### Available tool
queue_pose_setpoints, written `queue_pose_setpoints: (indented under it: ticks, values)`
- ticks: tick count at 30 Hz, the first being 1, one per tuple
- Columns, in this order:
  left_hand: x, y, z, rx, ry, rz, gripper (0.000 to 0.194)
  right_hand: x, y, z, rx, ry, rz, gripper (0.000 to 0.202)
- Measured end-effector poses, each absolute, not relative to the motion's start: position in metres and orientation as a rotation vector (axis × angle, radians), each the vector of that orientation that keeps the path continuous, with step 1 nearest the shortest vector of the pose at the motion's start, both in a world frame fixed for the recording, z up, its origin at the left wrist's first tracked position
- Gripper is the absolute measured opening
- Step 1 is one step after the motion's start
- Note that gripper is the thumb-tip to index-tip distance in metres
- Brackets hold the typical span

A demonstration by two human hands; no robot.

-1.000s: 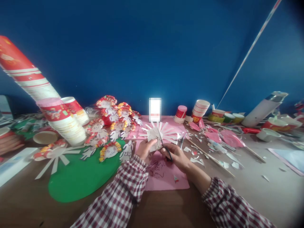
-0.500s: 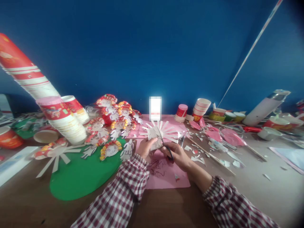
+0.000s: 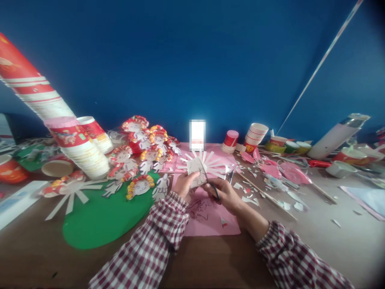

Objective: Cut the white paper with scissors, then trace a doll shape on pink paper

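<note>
Between thumb and fingers, my left hand (image 3: 184,185) pinches a piece of white paper (image 3: 194,166) with faint drawn lines. My right hand (image 3: 227,195) grips dark-handled scissors (image 3: 215,190), whose blades lie against the paper's right side. Whether the blades are cutting at this instant is too small to tell. Both hands are above a pink sheet (image 3: 216,226) with dark scribbles on it. Just behind the held paper lies a cut paper cup (image 3: 215,162) with its strips fanned out like rays.
Left are a green oval sheet (image 3: 99,228), paper dolls (image 3: 140,186) and a leaning stack of paper cups (image 3: 87,156). Right are paper scraps (image 3: 249,200), a thin wooden stick (image 3: 267,196), pink cut pieces (image 3: 293,172) and a tape roll (image 3: 341,169). A blue wall (image 3: 240,64) closes the back.
The held paper has turned a little and shows more of its face beside the scissors. Both hands stay almost in place, and the view has shifted slightly.
</note>
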State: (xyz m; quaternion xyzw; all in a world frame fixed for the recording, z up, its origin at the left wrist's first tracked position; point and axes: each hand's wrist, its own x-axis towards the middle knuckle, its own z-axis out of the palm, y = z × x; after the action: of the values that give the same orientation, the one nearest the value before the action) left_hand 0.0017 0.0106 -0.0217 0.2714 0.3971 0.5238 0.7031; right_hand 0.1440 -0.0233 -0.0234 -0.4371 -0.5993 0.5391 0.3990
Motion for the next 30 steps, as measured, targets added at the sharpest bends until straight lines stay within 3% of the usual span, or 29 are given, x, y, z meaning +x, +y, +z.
queue_pose_setpoints:
  ticks: [16,30]
  values:
    - [-0.004,0.019,-0.037,0.647,0.951,1.128,0.026,0.142,-0.024,-0.03,-1.096,-1.526,1.363,0.03]
    - [-0.006,0.021,-0.04,0.673,1.008,1.115,0.027,0.141,-0.025,-0.03,-1.168,-1.537,1.346,0.047]
